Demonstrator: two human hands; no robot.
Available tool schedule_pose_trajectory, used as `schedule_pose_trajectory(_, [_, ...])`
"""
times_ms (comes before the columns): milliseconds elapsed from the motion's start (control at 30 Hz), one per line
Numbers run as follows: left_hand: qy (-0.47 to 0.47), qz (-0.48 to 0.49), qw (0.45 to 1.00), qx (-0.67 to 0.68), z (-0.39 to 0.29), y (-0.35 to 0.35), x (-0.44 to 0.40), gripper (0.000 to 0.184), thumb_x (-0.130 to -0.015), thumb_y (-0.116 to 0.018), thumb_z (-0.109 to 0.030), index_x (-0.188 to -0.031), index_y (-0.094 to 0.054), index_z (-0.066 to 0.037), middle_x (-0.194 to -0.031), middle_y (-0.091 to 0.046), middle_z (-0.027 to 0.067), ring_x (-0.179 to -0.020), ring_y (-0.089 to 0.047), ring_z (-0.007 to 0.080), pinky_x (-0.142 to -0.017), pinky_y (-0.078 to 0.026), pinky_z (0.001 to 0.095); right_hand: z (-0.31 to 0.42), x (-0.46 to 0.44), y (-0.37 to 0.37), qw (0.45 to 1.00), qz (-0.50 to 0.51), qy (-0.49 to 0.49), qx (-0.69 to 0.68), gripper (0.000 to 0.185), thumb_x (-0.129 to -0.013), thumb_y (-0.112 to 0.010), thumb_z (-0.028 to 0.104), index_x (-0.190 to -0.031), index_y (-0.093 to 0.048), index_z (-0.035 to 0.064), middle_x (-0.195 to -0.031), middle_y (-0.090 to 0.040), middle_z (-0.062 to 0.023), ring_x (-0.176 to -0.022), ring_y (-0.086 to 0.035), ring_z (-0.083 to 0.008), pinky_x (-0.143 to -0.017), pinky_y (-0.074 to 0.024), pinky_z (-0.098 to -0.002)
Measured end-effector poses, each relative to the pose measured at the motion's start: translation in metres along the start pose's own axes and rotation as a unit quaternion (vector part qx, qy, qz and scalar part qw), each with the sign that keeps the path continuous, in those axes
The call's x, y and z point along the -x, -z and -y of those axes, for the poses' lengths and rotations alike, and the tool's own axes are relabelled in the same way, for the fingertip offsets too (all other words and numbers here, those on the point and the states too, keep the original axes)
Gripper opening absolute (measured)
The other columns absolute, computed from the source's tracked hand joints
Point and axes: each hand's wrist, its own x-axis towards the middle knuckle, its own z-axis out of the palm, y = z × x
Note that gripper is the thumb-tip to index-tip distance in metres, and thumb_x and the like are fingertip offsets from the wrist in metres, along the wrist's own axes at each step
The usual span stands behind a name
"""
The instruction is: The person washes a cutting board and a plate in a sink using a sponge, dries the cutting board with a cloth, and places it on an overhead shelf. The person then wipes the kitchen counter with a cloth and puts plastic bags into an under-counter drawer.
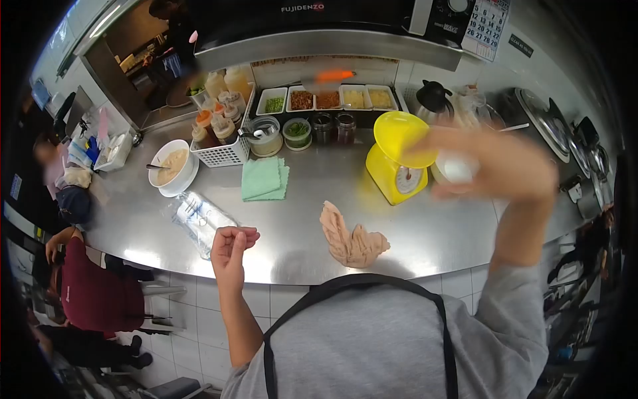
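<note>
My left hand (234, 251) is over the counter's front edge, fingers curled together and thumb folded in, with nothing visible in it. Close by lies a clear plastic bag pack (203, 219) with blue print. My right hand (492, 163) is raised on the right and smeared by motion, so its grip is unclear. Behind it stand a yellow kitchen scale (397, 179) with a round dial and yellow pan, and a white bowl (458, 169), partly hidden. A crumpled beige cloth (352, 241) rests between my hands. An orange object (335, 75), blurred, shows near the back wall.
A folded green cloth (264, 179) lies mid-counter. A bowl of pale sauce (174, 166) with a spoon sits left of a white basket (222, 154) of bottles. Topping trays (301, 100), jars (323, 128) and a dark jug (434, 98) line the back. A seated person (100, 286) is at left.
</note>
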Motion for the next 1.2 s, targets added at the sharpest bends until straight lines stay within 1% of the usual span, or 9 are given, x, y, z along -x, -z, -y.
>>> schedule_pose_trajectory(33, [-0.002, 0.000, 1.000, -0.006, -0.001, 0.000, 0.000, 0.008, -0.084, -0.047, -0.008, -0.085, -0.047, -0.001, -0.083, -0.058, 0.0111, -0.075, -0.057, 0.0167, -0.068, -0.045, 0.0258, -0.014, -0.001, -0.038, 0.977, 0.102, 0.085, -0.167, 0.043, -0.074, -0.062, 0.023, -0.110, -0.049, 0.0027, -0.099, -0.056, -0.0108, -0.090, -0.054, -0.0220, -0.078, -0.0427, -0.0318])
schedule_pose_trajectory(100, [-0.004, 0.020, 1.000, 0.001, 0.000, 0.002, 0.001, 0.008, -0.084, -0.048, -0.009, -0.085, -0.047, -0.001, -0.084, -0.058, 0.0110, -0.075, -0.057, 0.0162, -0.068, -0.045, 0.0250, -0.023, -0.017, -0.108, 0.914, 0.187, 0.030, -0.359, 0.043, -0.077, -0.057, 0.030, -0.111, -0.048, 0.0050, -0.107, -0.051, -0.0157, -0.095, -0.050, -0.0272, -0.082, -0.0409, -0.0322])
schedule_pose_trajectory(233, [0.015, 0.043, 0.999, 0.022, 0.004, 0.007, 0.007, 0.009, -0.084, -0.048, -0.009, -0.085, -0.047, 0.000, -0.084, -0.058, 0.0117, -0.078, -0.057, 0.0165, -0.071, -0.045, 0.0259, -0.020, -0.057, -0.262, 0.974, -0.053, -0.058, -0.212, 0.045, -0.078, -0.053, 0.030, -0.115, -0.044, 0.0061, -0.123, -0.037, -0.0152, -0.113, -0.037, -0.0297, -0.090, -0.0341, -0.0368])
schedule_pose_trajectory(333, [0.015, 0.031, 0.999, 0.010, -0.006, 0.009, 0.018, 0.010, -0.084, -0.049, -0.010, -0.085, -0.047, 0.000, -0.084, -0.058, 0.0118, -0.079, -0.056, 0.0165, -0.072, -0.045, 0.0264, -0.007, -0.060, -0.351, 0.993, -0.110, 0.002, -0.048, 0.042, -0.079, -0.050, 0.022, -0.116, -0.042, 0.0063, -0.125, -0.036, -0.0150, -0.117, -0.032, -0.0288, -0.094, -0.0301, -0.0376])
schedule_pose_trajectory(467, [0.029, -0.009, 0.999, -0.013, -0.006, 0.027, 0.035, 0.011, -0.084, -0.049, -0.011, -0.085, -0.047, 0.000, -0.084, -0.058, 0.0115, -0.078, -0.057, 0.0162, -0.071, -0.044, 0.0255, -0.025, -0.073, -0.367, 0.988, -0.134, -0.063, -0.050, 0.038, -0.078, -0.040, 0.008, -0.115, -0.041, 0.0002, -0.128, -0.032, -0.0156, -0.120, -0.029, -0.0258, -0.097, -0.0255, -0.0381])
schedule_pose_trajectory(567, [0.039, -0.033, 0.998, -0.030, -0.005, 0.044, 0.049, 0.012, -0.084, -0.049, -0.012, -0.085, -0.047, -0.001, -0.084, -0.059, 0.0108, -0.078, -0.057, 0.0160, -0.069, -0.044, 0.0246, -0.061, -0.100, -0.372, 0.965, -0.221, -0.115, -0.086, 0.037, -0.079, -0.041, 0.011, -0.114, -0.042, -0.0007, -0.128, -0.032, -0.0152, -0.120, -0.029, -0.0254, -0.098, -0.0245, -0.0378])
schedule_pose_trajectory(800, [0.018, -0.025, 0.999, -0.016, -0.017, 0.042, 0.048, 0.010, -0.084, -0.049, -0.011, -0.085, -0.047, -0.001, -0.084, -0.059, 0.0107, -0.079, -0.057, 0.0162, -0.070, -0.044, 0.0255, -0.063, -0.141, -0.357, 0.961, -0.216, -0.164, -0.048, 0.041, -0.079, -0.042, 0.018, -0.115, -0.041, -0.0013, -0.127, -0.034, -0.0167, -0.121, -0.028, -0.0265, -0.099, -0.0208, -0.0363])
schedule_pose_trajectory(1033, [0.012, 0.053, 0.998, -0.018, -0.007, 0.020, 0.024, 0.010, -0.083, -0.050, -0.012, -0.086, -0.048, -0.003, -0.084, -0.060, 0.0111, -0.079, -0.058, 0.0168, -0.069, -0.045, 0.0261, -0.053, 0.024, -0.335, 0.971, -0.170, -0.120, -0.121, 0.044, -0.072, -0.054, 0.012, -0.113, -0.045, 0.0010, -0.123, -0.040, -0.0153, -0.117, -0.034, -0.0285, -0.097, -0.0262, -0.0372])
schedule_pose_trajectory(1200, [0.016, 0.097, 0.995, 0.010, -0.005, -0.001, 0.014, 0.009, -0.084, -0.049, -0.011, -0.086, -0.048, -0.003, -0.084, -0.060, 0.0109, -0.080, -0.058, 0.0163, -0.069, -0.045, 0.0253, -0.133, 0.180, -0.364, 0.885, -0.243, -0.372, -0.140, 0.037, -0.080, -0.044, 0.009, -0.117, -0.044, 0.0032, -0.122, -0.041, -0.0137, -0.114, -0.037, -0.0257, -0.096, -0.0275, -0.0330])
